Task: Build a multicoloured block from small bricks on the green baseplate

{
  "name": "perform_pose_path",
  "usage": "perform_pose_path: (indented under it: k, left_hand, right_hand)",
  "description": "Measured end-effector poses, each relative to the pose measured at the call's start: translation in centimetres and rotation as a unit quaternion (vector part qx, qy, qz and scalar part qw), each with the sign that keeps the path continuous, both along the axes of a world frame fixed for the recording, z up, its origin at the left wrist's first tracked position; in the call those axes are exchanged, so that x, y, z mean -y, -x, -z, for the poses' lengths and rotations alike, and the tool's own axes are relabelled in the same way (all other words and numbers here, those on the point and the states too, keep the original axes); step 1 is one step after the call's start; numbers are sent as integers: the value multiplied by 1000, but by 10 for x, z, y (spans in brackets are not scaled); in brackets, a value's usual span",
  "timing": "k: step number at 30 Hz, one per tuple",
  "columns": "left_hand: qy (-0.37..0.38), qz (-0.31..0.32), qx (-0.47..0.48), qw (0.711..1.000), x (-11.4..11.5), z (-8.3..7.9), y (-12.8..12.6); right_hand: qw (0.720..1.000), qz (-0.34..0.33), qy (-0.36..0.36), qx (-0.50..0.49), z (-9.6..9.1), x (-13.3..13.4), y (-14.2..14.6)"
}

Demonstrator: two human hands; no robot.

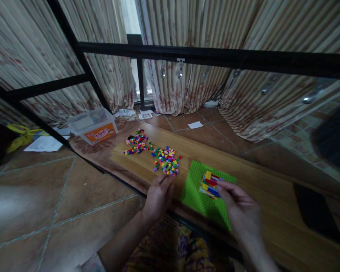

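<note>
A green baseplate (197, 196) lies on a wooden table (260, 177), with a small build of yellow, red and blue bricks (209, 184) on it. My right hand (239, 207) reaches over the plate, fingertips at the build's right side; it is motion-blurred. My left hand (158, 196) rests on the table edge, fingers curled, just below a heap of small coloured bricks (167, 160). A second heap of bricks (137, 143) lies further left.
A clear plastic box with an orange label (92, 126) stands at the table's left end. A black metal frame (215, 56) runs above the table. Striped curtains hang behind. Papers lie on the tiled floor (45, 211). A dark flat object (314, 211) lies at right.
</note>
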State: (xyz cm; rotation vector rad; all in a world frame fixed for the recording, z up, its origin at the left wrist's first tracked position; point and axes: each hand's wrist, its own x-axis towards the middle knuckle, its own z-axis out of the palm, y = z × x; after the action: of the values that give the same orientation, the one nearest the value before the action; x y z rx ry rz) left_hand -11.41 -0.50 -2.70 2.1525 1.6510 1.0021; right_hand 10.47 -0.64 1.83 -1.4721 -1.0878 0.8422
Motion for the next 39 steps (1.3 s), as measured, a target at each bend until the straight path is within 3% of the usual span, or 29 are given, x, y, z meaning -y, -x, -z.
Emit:
perform_pose_path:
  k: [6, 11, 17, 23, 26, 30, 34, 39]
  left_hand:
    - [28, -90, 9, 996, -7, 19, 41]
    - [33, -114, 10, 993, -16, 22, 54]
    - [79, -163, -29, 983, -33, 21, 55]
    - [121, -160, -68, 977, -42, 20, 54]
    - [121, -166, -76, 976, -42, 21, 53]
    - [97, -156, -71, 980, -45, 26, 48]
    - [67, -141, -64, 986, -48, 34, 42]
    - [47, -139, -67, 987, -49, 40, 41]
  right_hand:
    - [986, -126, 28, 108, 31, 15, 45]
    - [971, -174, 19, 165, 53, 4, 68]
    - [955, -186, -5, 231, 54, -25, 84]
    - [939, -200, -35, 277, 50, -46, 105]
    - [936, -185, -53, 294, 50, -65, 110]
    - [930, -131, -48, 341, 52, -112, 109]
    - [906, -152, -12, 394, 55, -156, 112]
    - [886, -198, -21, 419, 59, -181, 125]
